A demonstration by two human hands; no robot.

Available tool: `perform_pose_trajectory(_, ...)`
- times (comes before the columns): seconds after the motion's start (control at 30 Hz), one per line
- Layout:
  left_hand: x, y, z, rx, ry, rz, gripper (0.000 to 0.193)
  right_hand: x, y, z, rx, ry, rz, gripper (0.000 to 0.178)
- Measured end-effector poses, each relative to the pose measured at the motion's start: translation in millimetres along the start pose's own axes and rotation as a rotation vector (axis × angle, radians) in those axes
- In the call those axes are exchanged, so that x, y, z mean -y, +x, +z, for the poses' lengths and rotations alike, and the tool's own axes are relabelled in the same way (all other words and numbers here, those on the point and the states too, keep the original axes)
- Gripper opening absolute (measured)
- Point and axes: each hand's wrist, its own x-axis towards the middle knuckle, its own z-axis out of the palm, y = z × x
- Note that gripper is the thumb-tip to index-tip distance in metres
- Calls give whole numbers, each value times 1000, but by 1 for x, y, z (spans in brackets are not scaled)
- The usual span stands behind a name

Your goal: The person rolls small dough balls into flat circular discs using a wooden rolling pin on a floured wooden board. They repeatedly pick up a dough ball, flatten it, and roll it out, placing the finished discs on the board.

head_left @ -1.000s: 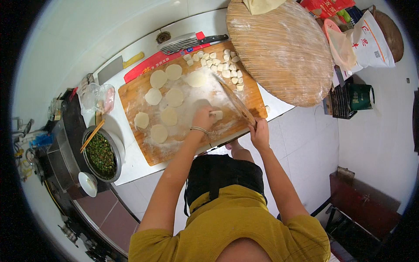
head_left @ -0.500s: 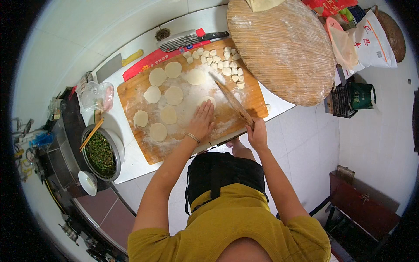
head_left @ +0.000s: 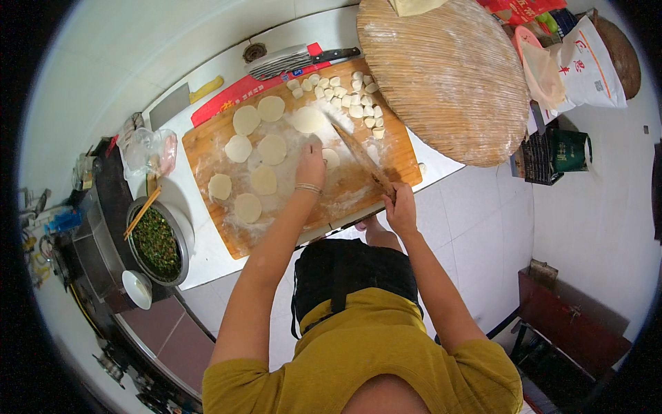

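Note:
My right hand (head_left: 400, 210) grips the near end of a wooden rolling pin (head_left: 360, 156), which slants across the right half of a floured wooden board (head_left: 221, 224). My left hand (head_left: 312, 164) is over the middle of the board, fingers drawn together; what they hold, if anything, I cannot make out. Just right of it lies a small flattened dough round (head_left: 331, 159). Beyond the fingertips is a larger oval dough wrapper (head_left: 307, 119) beside loose flour. Several thin round wrappers (head_left: 273, 150) cover the board's left side. Small cut dough pieces (head_left: 356, 111) cluster at its far right.
A large round woven reed mat (head_left: 441, 83) overlaps the board's far right corner. Behind the board lie a cleaver (head_left: 169, 107) and a black-handled knife (head_left: 283, 61). At left stands a bowl of chopped green filling (head_left: 157, 245) with chopsticks (head_left: 143, 212) across its rim.
My left hand has come off the small dough round, moved away from me and slightly left, and its spread fingers have drawn together. The rolling pin stays in my right hand, nearly unmoved.

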Motion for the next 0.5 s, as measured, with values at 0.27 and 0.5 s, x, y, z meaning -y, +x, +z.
perform_pose_trajectory(0.27, -11, 8, -39, 279, -57, 82, 26, 0, -5, -8, -50, 8, -10, 30)
perform_pose_trajectory(0.5, -18, -83, -37, 362, 233, 447, 36, -9, -15, -11, -29, -16, 60, 29)
